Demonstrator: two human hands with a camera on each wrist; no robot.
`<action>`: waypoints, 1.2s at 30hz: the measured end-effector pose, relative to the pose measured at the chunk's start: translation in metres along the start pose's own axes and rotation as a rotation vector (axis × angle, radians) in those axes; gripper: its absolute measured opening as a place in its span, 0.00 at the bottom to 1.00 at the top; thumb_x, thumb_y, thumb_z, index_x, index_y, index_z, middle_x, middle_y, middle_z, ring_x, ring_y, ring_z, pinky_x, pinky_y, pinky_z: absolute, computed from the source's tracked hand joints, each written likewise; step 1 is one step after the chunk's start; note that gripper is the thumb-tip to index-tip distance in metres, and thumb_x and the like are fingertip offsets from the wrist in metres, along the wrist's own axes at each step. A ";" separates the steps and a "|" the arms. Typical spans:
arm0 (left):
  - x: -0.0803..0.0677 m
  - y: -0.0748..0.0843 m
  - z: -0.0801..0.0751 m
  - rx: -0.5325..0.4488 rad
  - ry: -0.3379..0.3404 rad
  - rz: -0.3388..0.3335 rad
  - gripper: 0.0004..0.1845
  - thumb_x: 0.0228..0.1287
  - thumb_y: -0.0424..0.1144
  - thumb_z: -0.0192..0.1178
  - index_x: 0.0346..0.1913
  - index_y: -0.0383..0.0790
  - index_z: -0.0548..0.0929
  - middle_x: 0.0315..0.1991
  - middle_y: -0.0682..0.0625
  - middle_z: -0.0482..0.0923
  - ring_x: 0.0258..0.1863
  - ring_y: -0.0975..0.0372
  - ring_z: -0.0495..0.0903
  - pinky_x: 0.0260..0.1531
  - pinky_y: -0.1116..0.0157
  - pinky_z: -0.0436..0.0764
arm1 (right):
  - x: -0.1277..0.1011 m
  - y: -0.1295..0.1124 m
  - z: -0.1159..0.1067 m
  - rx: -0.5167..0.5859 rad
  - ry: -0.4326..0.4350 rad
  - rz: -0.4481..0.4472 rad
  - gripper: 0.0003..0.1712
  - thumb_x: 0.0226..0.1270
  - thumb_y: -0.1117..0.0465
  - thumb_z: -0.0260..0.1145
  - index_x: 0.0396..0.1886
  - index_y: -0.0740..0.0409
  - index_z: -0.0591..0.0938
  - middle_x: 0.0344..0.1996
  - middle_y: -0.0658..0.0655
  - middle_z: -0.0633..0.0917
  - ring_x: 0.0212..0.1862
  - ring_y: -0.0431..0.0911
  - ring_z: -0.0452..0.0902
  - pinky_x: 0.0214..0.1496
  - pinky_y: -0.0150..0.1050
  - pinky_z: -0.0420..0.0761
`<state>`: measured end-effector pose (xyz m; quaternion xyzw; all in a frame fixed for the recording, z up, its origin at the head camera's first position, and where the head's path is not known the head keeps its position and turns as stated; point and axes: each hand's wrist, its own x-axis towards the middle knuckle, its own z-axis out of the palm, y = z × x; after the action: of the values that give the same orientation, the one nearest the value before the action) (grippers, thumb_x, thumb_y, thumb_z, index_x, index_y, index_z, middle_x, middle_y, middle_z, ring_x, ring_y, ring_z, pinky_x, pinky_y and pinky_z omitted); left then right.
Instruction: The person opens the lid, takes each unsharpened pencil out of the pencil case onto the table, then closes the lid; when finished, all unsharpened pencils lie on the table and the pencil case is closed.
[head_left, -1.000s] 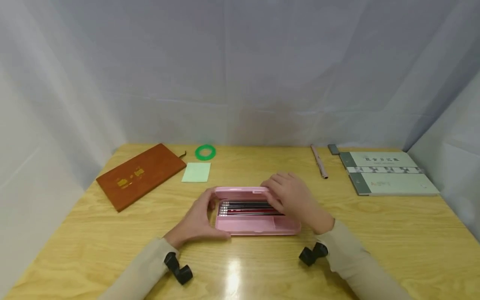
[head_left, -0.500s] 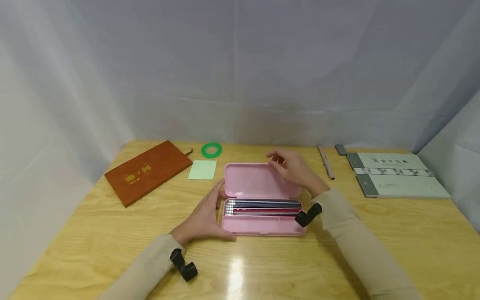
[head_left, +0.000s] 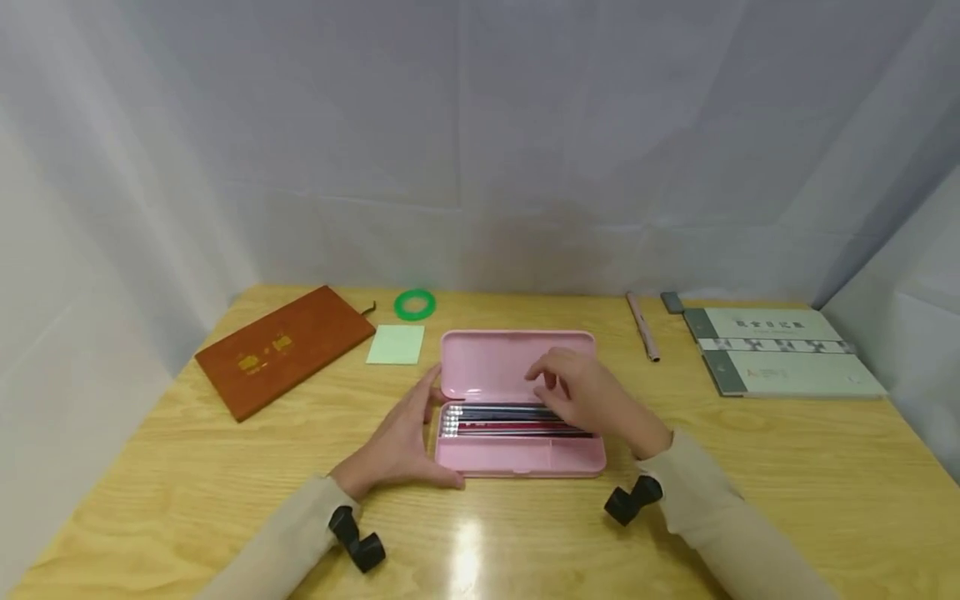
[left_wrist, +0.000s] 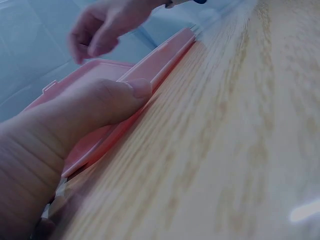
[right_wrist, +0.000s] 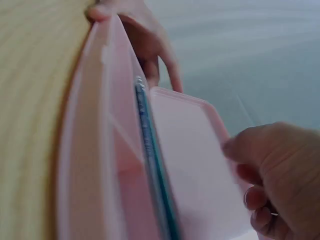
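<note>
Left grip point(head_left: 401, 442) holds the left end of the case point(head_left: 487, 454), thumb along the near edge, fingers round the hinge corner. Right grip point(head_left: 581, 387) hangs over the case's right half, fingers loosely bent, thumb and forefinger apart; whether it touches the lid point(head_left: 487, 367) cannot be told. The lid leans back on its hinge behind both grips. Pencils point(head_left: 495, 414) lie in the far compartment, between the grips. Nearer than either grip, a wide strip of surface point(head_left: 540, 542) borders the case's front edge. Beyond the left grip, well apart, lie the notes point(head_left: 396, 344), the tape point(head_left: 415, 305) close to the far edge, and the brown book point(head_left: 285, 354) by the left edge. Right of the right grip, past a gap of surface: pen point(head_left: 643, 327), eraser point(head_left: 672, 302), pale book point(head_left: 787, 350).
</note>
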<state>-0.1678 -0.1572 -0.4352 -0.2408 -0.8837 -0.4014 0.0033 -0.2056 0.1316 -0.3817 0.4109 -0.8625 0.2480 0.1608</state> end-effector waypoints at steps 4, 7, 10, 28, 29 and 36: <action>-0.001 -0.002 -0.002 0.007 -0.007 0.004 0.81 0.15 0.63 0.82 0.77 0.49 0.41 0.54 0.52 0.73 0.47 0.62 0.70 0.47 0.62 0.75 | -0.011 -0.005 0.005 0.034 -0.192 0.076 0.06 0.59 0.63 0.71 0.36 0.56 0.85 0.20 0.45 0.75 0.23 0.34 0.64 0.25 0.27 0.67; 0.000 -0.002 -0.001 0.010 -0.008 0.006 0.82 0.15 0.63 0.81 0.77 0.49 0.41 0.53 0.52 0.72 0.46 0.63 0.70 0.46 0.63 0.75 | -0.014 -0.004 0.010 0.037 -0.230 0.094 0.07 0.58 0.62 0.72 0.35 0.56 0.85 0.19 0.44 0.74 0.22 0.33 0.62 0.25 0.28 0.66; 0.000 -0.002 0.000 0.010 -0.006 0.006 0.81 0.16 0.62 0.82 0.77 0.48 0.41 0.53 0.52 0.72 0.46 0.63 0.70 0.46 0.63 0.75 | -0.015 -0.001 0.014 0.022 -0.236 0.090 0.07 0.57 0.61 0.73 0.35 0.56 0.85 0.18 0.44 0.73 0.22 0.33 0.62 0.25 0.27 0.66; 0.002 0.000 -0.001 0.030 -0.019 0.007 0.80 0.18 0.63 0.81 0.77 0.48 0.40 0.54 0.50 0.71 0.48 0.61 0.70 0.48 0.61 0.75 | -0.012 -0.012 0.031 -0.460 -0.096 -0.103 0.12 0.57 0.64 0.68 0.20 0.57 0.73 0.13 0.49 0.74 0.14 0.41 0.67 0.17 0.36 0.70; 0.002 -0.001 -0.001 0.029 -0.020 0.003 0.81 0.17 0.62 0.81 0.77 0.48 0.40 0.54 0.50 0.71 0.48 0.61 0.70 0.48 0.62 0.75 | -0.011 -0.013 0.032 -0.472 -0.087 -0.121 0.13 0.57 0.64 0.67 0.19 0.57 0.72 0.12 0.49 0.73 0.13 0.41 0.65 0.17 0.36 0.69; 0.000 -0.002 -0.002 0.034 -0.016 0.002 0.80 0.18 0.63 0.81 0.77 0.46 0.41 0.54 0.50 0.71 0.47 0.62 0.70 0.48 0.63 0.74 | -0.013 -0.012 0.027 -0.394 -0.054 -0.097 0.08 0.53 0.65 0.70 0.24 0.57 0.77 0.15 0.49 0.77 0.15 0.40 0.69 0.19 0.35 0.71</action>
<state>-0.1693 -0.1597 -0.4353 -0.2445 -0.8902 -0.3844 0.0008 -0.1900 0.1181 -0.4071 0.4190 -0.8775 0.0554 0.2265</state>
